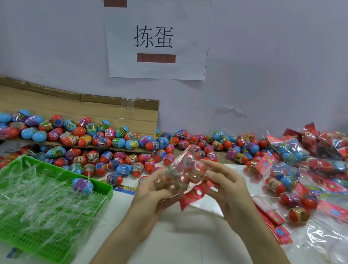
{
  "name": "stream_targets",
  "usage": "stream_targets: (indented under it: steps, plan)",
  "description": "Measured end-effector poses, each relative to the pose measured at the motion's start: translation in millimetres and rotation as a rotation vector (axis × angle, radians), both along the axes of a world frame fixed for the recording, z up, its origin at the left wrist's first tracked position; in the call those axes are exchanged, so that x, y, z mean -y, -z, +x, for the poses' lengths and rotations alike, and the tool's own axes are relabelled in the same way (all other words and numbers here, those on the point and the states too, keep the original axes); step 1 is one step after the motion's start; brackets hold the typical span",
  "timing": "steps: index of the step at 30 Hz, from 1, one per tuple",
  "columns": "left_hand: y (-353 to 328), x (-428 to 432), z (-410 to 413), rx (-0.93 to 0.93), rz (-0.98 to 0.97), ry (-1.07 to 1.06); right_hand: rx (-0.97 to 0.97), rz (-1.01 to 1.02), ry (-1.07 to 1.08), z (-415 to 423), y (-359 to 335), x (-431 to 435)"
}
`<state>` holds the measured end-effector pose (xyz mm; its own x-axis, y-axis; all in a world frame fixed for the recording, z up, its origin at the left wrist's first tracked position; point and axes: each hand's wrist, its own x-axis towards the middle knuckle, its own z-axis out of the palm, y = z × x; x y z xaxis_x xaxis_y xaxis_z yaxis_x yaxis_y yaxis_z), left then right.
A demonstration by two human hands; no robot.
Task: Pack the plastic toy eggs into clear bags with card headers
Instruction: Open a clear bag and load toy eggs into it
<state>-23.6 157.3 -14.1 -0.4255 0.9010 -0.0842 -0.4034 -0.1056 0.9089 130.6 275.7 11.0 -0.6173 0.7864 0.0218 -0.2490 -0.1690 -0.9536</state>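
Above the white table's middle I hold a clear bag (183, 170) with red toy eggs inside and a red card header (194, 194) hanging from its lower end. My left hand (152, 191) grips the bag from below, fingers curled round it. My right hand (226, 182) holds the bag's right side near the header. A long heap of loose toy eggs (92, 143) in red, blue and purple lies behind, partly on a flat cardboard sheet (67, 102).
A green plastic basket (31, 232) of clear plastic strips sits at the left with one blue-purple egg (82, 185) on it. Filled bags (291, 152) pile up at the right, with empty bags and red headers (275, 223) near the front right. A paper sign hangs on the wall.
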Motion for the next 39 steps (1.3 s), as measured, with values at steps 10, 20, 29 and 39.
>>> stream_targets:
  steps: [10,20,29,39]
  plan:
    - [-7,4,3,-0.320,0.068,-0.130,0.115,0.225,0.158,-1,-3,8]
    - [-10,6,6,-0.291,0.003,-0.232,0.200,0.297,0.105,-5,-5,16]
    - [-4,2,4,-0.271,-0.040,-0.157,0.316,0.342,-0.142,13,-8,1]
    - [-3,-5,-5,-0.119,-0.134,-0.285,-0.329,0.008,0.451,64,-65,-94]
